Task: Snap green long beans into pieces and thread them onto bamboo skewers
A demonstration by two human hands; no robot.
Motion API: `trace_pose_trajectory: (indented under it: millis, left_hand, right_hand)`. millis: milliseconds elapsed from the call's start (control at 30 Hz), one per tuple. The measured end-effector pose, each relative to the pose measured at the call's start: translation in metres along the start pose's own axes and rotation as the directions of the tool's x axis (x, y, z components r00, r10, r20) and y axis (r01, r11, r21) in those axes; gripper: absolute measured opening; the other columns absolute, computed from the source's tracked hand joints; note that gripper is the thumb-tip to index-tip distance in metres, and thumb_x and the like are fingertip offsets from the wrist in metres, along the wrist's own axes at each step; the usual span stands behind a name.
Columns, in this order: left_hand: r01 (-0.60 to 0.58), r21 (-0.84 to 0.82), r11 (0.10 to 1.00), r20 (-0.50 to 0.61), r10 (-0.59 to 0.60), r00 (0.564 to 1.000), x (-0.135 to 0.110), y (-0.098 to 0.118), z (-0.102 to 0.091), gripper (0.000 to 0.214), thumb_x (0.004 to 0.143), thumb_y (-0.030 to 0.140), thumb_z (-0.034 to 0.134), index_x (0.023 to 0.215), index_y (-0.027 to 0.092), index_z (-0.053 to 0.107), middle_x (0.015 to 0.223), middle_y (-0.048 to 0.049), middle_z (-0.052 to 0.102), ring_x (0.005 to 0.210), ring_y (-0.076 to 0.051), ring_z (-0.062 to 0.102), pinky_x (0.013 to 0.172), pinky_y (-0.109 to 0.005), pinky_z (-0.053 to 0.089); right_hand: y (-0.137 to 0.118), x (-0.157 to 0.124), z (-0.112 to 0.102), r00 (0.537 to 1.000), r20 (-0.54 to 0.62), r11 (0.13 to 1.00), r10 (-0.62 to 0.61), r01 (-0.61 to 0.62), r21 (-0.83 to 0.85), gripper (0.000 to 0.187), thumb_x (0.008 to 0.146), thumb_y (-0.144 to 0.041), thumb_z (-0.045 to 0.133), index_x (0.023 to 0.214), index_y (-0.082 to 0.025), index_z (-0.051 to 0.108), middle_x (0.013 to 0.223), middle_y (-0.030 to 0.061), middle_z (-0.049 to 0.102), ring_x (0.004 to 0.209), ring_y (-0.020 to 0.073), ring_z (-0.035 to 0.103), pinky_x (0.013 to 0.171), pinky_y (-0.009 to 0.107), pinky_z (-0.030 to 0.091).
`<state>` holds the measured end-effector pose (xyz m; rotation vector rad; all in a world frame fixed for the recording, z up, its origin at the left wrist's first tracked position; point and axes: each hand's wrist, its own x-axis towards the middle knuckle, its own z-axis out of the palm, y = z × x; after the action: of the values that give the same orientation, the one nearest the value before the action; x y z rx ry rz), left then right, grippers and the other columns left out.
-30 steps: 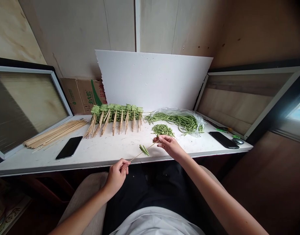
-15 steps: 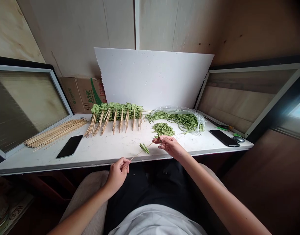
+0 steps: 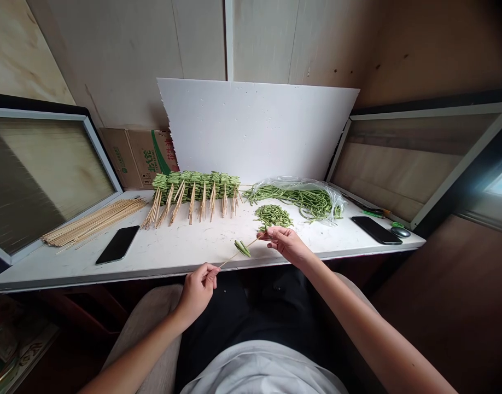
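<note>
Closest in, the left hand [image 3: 197, 290] pinches the blunt end of a thin bamboo skewer [image 3: 230, 258] between thumb and forefinger, just in front of the table's edge. The skewer slants up and to the right over the white, scuffed table [image 3: 173, 257], with a few short green bean pieces [image 3: 242, 248] threaded near its middle. At its pointed tip the right hand [image 3: 287, 244] has its fingertips closed on another small bean piece [image 3: 263, 229]. Just behind lies a loose pile of cut beans [image 3: 273, 216]. Farther back, finished skewers [image 3: 196, 191] fan out in a row, with bare sticks [image 3: 93, 221] to their left and long stringy beans in a clear crinkled bag [image 3: 304, 198] to their right, before a flat white foam board [image 3: 255, 128].
</note>
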<state>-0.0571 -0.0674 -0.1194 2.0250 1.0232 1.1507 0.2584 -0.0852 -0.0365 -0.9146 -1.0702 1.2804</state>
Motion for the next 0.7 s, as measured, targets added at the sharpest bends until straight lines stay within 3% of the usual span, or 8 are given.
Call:
trace_pose_trajectory:
  millis: [333, 700]
  left_hand:
    - [-0.002, 0.015, 1.0, -0.011, 0.002, 1.0, 0.0, -0.001, -0.002, 0.033, 0.104, 0.04, 0.051, 0.081, 0.019, 0.063, 0.06, 0.0025, 0.055, 0.054, -0.012, 0.053, 0.058, -0.023, 0.042]
    - [-0.017, 0.045, 0.999, -0.028, 0.019, 0.999, -0.001, -0.003, -0.001, 0.032, 0.103, 0.039, 0.051, 0.081, 0.019, 0.062, 0.06, 0.0032, 0.053, 0.053, -0.012, 0.052, 0.057, -0.023, 0.041]
  right_hand:
    - [0.008, 0.0, 0.009, 0.985, -0.122, 0.984, -0.124, 0.106, -0.142, 0.031, 0.078, -0.048, 0.086, 0.092, -0.021, 0.082, 0.102, 0.0117, 0.082, 0.108, 0.0306, 0.075, 0.08, 0.035, 0.057]
    - [0.012, -0.006, 0.022, 0.97, -0.137, 0.965, -0.199, 0.17, -0.199, 0.038, 0.079, -0.055, 0.083, 0.094, -0.02, 0.081, 0.106, 0.0125, 0.081, 0.107, 0.031, 0.075, 0.084, 0.04, 0.059]
